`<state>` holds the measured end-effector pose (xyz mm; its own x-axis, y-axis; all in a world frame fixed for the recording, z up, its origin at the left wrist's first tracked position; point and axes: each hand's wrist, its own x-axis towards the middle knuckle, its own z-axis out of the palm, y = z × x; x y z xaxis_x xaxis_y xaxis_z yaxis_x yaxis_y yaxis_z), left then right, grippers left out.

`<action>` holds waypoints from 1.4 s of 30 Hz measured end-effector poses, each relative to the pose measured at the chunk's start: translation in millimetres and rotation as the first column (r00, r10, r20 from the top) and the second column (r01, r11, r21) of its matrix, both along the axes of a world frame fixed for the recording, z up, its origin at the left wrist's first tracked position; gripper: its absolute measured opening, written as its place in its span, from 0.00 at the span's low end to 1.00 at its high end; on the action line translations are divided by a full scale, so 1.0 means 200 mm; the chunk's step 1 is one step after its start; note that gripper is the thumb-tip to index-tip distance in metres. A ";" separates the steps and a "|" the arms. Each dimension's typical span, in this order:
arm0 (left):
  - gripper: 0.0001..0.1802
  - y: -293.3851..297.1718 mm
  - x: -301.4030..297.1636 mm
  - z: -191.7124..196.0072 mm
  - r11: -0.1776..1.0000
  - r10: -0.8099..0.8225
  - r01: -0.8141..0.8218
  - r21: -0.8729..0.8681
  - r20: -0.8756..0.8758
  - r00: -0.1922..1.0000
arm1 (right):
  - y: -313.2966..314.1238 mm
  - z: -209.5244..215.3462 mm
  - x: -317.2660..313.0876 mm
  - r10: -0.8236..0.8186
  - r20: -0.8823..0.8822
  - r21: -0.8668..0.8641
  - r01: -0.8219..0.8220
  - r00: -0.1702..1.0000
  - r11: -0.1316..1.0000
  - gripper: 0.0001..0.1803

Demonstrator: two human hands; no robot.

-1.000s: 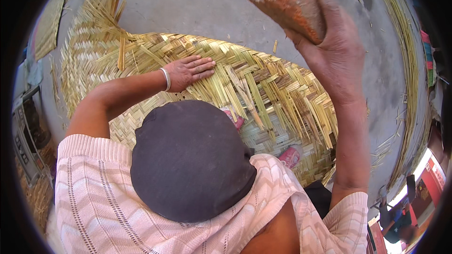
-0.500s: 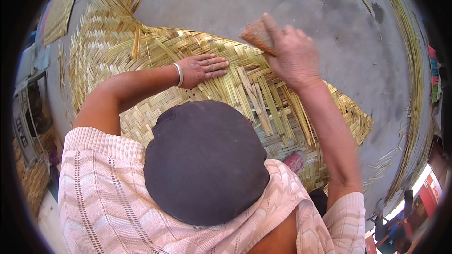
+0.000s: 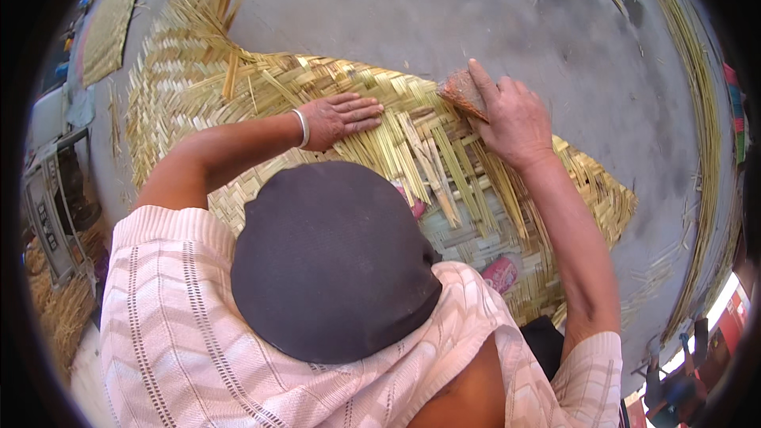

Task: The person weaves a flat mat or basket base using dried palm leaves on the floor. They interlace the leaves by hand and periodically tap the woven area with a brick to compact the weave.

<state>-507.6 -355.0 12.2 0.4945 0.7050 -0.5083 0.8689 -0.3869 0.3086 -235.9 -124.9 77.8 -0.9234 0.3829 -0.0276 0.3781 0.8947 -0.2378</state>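
Note:
A large mat [image 3: 178, 107] woven from pale yellow-green flat strips lies on the grey floor. My left hand [image 3: 339, 120], with a pale band at the wrist, is pressed flat on it, fingers stretched out. Right of that, my right hand [image 3: 514, 125] grips a rough reddish-brown piece [image 3: 462, 93], like a flat stone or bit of brick. Its lower edge meets the weave near the mat's far edge. Between my hands and nearer me, loose strip ends [image 3: 434, 166] stick out of the weave. A round dark cap hides the mat's near middle.
A bundle of long thin reeds [image 3: 708, 143] lies along the right side. Another woven mat [image 3: 115, 20] is at the far left. Below it stands a grey metal frame-like object [image 3: 54, 206]. Short straw scraps [image 3: 650, 281] are scattered on the floor at right.
My right hand has come down toward me and slightly right, bringing the reddish-brown piece from above the mat's far edge onto the weave. My left hand stays flat in place.

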 end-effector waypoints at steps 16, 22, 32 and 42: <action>0.50 0.01 0.01 0.01 1.000 -0.017 0.015 -0.019 -0.099 0.995 | -0.23 -0.02 -0.80 0.078 -0.029 -0.090 -0.081 0.996 0.993 0.33; 0.39 0.01 0.00 0.02 0.995 0.039 -0.043 -0.089 -0.050 0.998 | -0.17 -0.15 -0.83 0.114 0.156 -0.204 -0.080 0.981 0.976 0.37; 0.34 -0.01 0.00 -0.03 0.998 0.028 -0.027 0.055 -0.020 0.999 | -0.17 -0.10 -0.81 0.113 0.126 -0.187 -0.088 0.986 0.978 0.43; 0.33 0.06 0.06 0.03 0.997 -0.069 0.064 -0.034 -0.184 0.981 | -0.16 -0.15 -0.82 0.127 0.125 -0.171 -0.104 0.984 0.980 0.45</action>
